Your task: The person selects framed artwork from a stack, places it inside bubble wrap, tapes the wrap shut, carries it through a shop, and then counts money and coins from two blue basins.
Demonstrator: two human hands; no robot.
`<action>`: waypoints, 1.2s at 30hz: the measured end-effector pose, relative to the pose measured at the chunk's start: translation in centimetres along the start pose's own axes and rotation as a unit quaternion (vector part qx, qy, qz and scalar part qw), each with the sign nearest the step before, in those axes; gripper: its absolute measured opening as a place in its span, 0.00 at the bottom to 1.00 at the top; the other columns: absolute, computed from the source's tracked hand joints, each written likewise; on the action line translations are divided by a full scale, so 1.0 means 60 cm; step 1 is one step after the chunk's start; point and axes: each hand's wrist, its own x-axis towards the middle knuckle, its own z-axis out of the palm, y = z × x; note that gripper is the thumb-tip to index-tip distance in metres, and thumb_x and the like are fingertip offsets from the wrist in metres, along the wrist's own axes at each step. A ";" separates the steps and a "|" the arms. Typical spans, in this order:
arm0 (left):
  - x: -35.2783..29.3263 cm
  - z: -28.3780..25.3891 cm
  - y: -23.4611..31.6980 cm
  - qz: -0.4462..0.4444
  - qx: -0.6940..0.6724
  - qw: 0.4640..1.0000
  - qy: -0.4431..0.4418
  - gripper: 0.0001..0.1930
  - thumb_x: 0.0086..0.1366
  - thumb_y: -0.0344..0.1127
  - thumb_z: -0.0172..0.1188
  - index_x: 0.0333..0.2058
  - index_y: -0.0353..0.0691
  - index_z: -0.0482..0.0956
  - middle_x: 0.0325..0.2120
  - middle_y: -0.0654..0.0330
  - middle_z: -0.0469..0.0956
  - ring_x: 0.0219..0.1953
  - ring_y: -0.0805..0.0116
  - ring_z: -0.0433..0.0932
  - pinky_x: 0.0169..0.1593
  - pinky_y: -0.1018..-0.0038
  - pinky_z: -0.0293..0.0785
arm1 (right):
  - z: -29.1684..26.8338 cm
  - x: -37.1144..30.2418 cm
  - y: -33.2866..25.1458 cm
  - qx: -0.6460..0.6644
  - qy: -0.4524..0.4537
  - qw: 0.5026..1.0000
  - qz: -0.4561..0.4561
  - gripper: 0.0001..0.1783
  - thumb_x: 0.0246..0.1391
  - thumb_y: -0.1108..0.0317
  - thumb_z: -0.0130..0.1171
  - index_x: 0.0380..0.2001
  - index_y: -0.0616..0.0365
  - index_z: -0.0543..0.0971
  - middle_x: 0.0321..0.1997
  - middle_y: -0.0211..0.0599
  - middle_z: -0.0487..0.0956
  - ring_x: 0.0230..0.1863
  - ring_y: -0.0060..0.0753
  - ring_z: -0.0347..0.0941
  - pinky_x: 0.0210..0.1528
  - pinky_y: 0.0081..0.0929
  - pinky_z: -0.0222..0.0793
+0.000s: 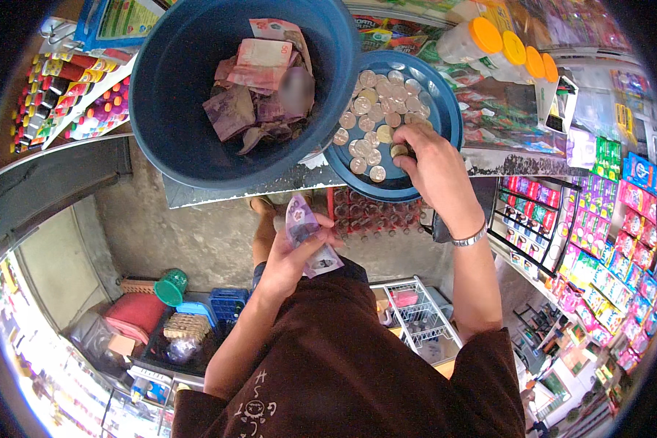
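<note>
My left hand (293,254), held low in front of my body, is closed on a folded purple banknote (300,221). Its fingers wrap behind the note with the thumb across the front. Over the small blue basin (456,120), my right hand (436,166) reaches in from the right, thumb and fingers pinched on a coin (399,150). Many loose silver coins (372,109), with a few yellowish ones, lie in that basin. To its left stands a larger, deep blue tub (153,95) holding a pile of crumpled red and purple banknotes (259,64).
Jars with orange and yellow lids (485,36) stand on the glass-topped counter (515,135). Hanging sachets (606,219) and a black wire rack (536,219) line the right. Below are a red bottle crate (376,214), a white wire basket (420,314) and a green basket (171,287).
</note>
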 end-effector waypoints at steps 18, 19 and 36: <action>0.094 0.122 -0.001 0.103 0.061 0.989 0.081 0.11 0.67 0.32 0.56 0.44 0.32 0.70 0.23 0.65 0.75 0.19 0.76 0.76 0.21 0.78 0.74 | -0.014 -0.007 0.012 -0.129 -0.106 0.981 -0.098 0.12 0.48 0.71 0.62 0.36 0.62 0.72 0.41 0.56 0.75 0.43 0.56 0.75 0.39 0.44 0.71; 0.089 0.125 -0.009 0.111 0.043 0.990 0.076 0.12 0.67 0.32 0.56 0.45 0.32 0.70 0.23 0.65 0.74 0.19 0.76 0.76 0.21 0.78 0.73 | -0.027 -0.013 -0.003 -0.137 -0.057 0.976 -0.157 0.11 0.53 0.70 0.59 0.37 0.62 0.72 0.42 0.54 0.75 0.43 0.55 0.75 0.40 0.44 0.71; -0.256 0.081 0.168 0.096 0.016 0.993 0.074 0.07 0.67 0.31 0.58 0.37 0.35 0.70 0.22 0.65 0.74 0.21 0.76 0.78 0.23 0.78 0.73 | -0.068 -0.240 0.015 0.915 0.148 0.368 0.068 0.12 0.53 0.74 0.47 0.19 0.53 0.58 0.21 0.28 0.56 0.17 0.21 0.47 0.12 0.20 0.43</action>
